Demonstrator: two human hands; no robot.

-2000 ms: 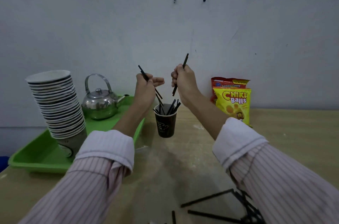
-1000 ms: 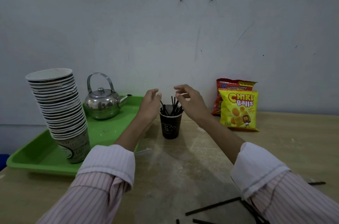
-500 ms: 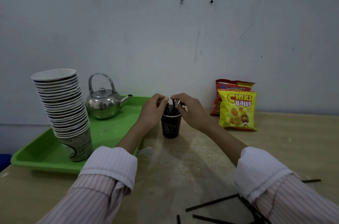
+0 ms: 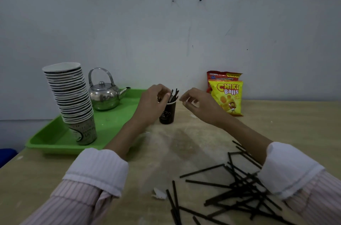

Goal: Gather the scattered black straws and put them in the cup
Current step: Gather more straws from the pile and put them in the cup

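1. The left hand (image 4: 154, 104) is up against the black paper cup (image 4: 168, 115), fingers curled in over the rim beside the standing straws (image 4: 175, 94). I cannot tell whether it pinches one or only touches them.
2. The right hand (image 4: 202, 107) hovers just to the cup's other side, clear of it. Its fingers are loosely curled and there is nothing between them.
3. Now the key relation: the scattered straws (image 4: 238, 194) lie well back from both hands, toward the person, flat on the table (image 4: 184, 141). The heap runs under the right sleeve (image 4: 287, 169).
4. That makes the right hand the nearer one by my reckoning. It need only draw back along its own forearm, while the left would have to cross over.
5. The long axes are mixed. Most straws in the heap lie crosswise to the right hand's line of reach, and a few at the left edge point along it.
6. My call: a crosswise straw at the heap's near-left edge suits a pinch from above, then a turn to upright over the cup.
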